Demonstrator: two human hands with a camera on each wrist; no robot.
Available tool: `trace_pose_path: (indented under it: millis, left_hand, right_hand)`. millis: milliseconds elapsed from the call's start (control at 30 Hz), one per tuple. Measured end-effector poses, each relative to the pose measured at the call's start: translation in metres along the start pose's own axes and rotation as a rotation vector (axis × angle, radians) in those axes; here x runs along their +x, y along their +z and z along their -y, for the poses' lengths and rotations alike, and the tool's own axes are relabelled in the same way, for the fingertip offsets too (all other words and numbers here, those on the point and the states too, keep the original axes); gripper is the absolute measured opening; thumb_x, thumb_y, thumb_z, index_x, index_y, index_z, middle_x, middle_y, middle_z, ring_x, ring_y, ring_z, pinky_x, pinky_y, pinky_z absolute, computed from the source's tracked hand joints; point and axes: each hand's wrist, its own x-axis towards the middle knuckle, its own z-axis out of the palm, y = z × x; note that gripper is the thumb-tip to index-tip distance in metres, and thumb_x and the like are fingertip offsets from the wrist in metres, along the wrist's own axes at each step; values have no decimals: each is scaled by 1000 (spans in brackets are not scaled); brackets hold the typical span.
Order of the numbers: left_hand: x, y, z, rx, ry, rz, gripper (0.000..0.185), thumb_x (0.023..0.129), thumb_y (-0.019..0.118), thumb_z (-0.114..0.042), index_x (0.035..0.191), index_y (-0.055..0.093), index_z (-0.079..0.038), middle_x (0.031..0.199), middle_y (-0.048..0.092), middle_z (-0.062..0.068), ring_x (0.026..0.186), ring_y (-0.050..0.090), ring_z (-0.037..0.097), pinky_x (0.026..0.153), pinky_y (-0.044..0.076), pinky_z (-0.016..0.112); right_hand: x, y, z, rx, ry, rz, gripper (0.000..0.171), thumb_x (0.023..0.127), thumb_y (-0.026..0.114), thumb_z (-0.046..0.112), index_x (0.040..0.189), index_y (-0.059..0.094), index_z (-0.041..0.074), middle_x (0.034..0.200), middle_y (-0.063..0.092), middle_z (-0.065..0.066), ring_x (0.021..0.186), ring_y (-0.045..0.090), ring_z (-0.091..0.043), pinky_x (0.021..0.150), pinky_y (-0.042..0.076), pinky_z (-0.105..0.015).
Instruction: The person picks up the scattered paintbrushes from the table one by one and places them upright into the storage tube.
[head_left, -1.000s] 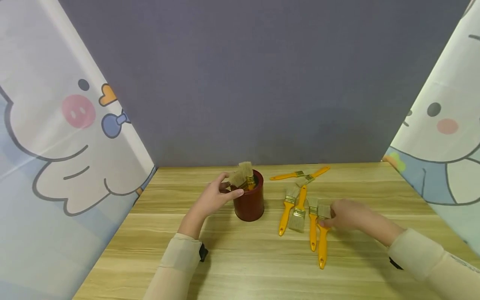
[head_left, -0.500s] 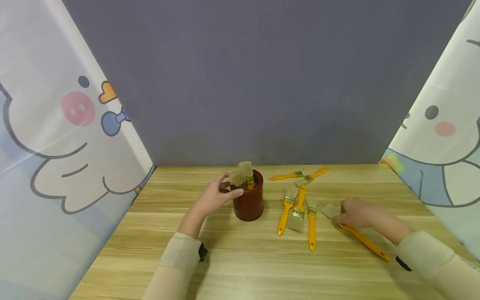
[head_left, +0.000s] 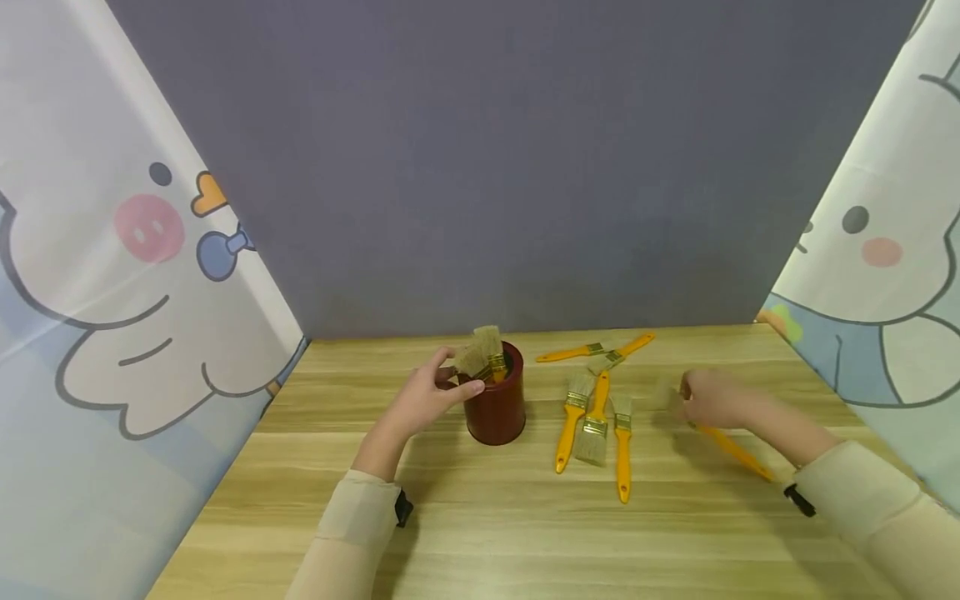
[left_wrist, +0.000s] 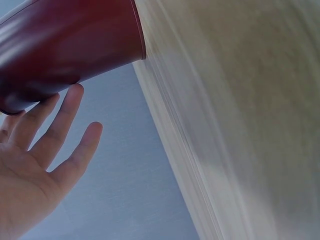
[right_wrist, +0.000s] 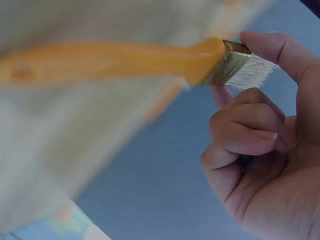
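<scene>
My left hand holds the dark red can at its upper left, thumb along the front of the rim. In the left wrist view, fingertips rest against the can's side while the little finger stands off it. Two paintbrushes stick out of the can, bristles up. On the right, my right hand pinches a yellow-handled paintbrush between thumb and index finger around the metal ferrule. Its other fingers are curled into the palm. The handle points back toward the sleeve, above the table.
Between the can and my right hand, three yellow paintbrushes lie side by side on the wooden table. Behind them, a thin brush lies by another brush. A grey panel closes off the back.
The right hand has taken the rightmost brush from the row, swung its handle to the right and raised it slightly. The left hand has stayed at the can.
</scene>
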Motion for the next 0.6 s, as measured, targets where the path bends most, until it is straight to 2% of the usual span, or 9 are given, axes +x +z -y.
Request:
trace_pose_path:
  millis: [67,133,233,300,367,533,600]
  left_hand:
    - [0,0,0,-1,3,4,77,91,81,-57,154,47,-29,147,66,14,134,67,33,105,57,56]
    - [0,-1,-1,-3,3,4,77,91,81,-57,154,48,-29,147,66,14,134,67,33,105,57,56]
    - [-1,-2,-1,-12,-4,1,75,91,82,-57,152,49,-30,146,67,13,134,67,32,105,57,56]
    - [-2,-2,-1,-12,-8,-5,74,90,82,-57,151,50,-31,147,67,12,134,67,32,106,57,56]
    - [-2,-1,0,-13,-11,-9,72,90,83,-56,150,51,-32,147,67,11,134,67,32,106,57,57]
    - [-3,2,0,-27,-2,-13,68,91,83,-53,148,52,-32,145,68,10,133,67,31,106,57,56]
    - [-2,3,0,-34,7,-14,69,91,83,-54,149,52,-32,144,68,10,132,68,30,106,57,56]
  right_hand:
    - [-3,-22,12,21,-36,-57,45,92,78,25,112,63,-12,98,69,-21,77,59,-23,68,54,-39]
    - [-7,-45,30,25,-50,-128,47,91,79,31,113,67,-8,97,71,-16,77,60,-21,66,52,-37]
    - [-11,-74,59,46,-81,-226,41,94,79,40,105,69,2,81,63,-7,68,51,-15,61,44,-32]
    - [-12,-88,80,63,-82,-278,43,95,78,48,95,65,6,68,49,0,60,40,-13,58,37,-32]
    - [-11,-94,100,113,-105,-328,45,95,78,51,91,61,10,62,33,3,57,29,-14,56,33,-32]
    - [-4,-92,150,228,-225,-405,44,95,78,54,106,67,13,63,31,3,56,31,-15,59,36,-34]
    - [-1,-88,168,240,-276,-416,42,96,78,51,105,65,12,64,31,3,57,31,-17,61,37,-35]
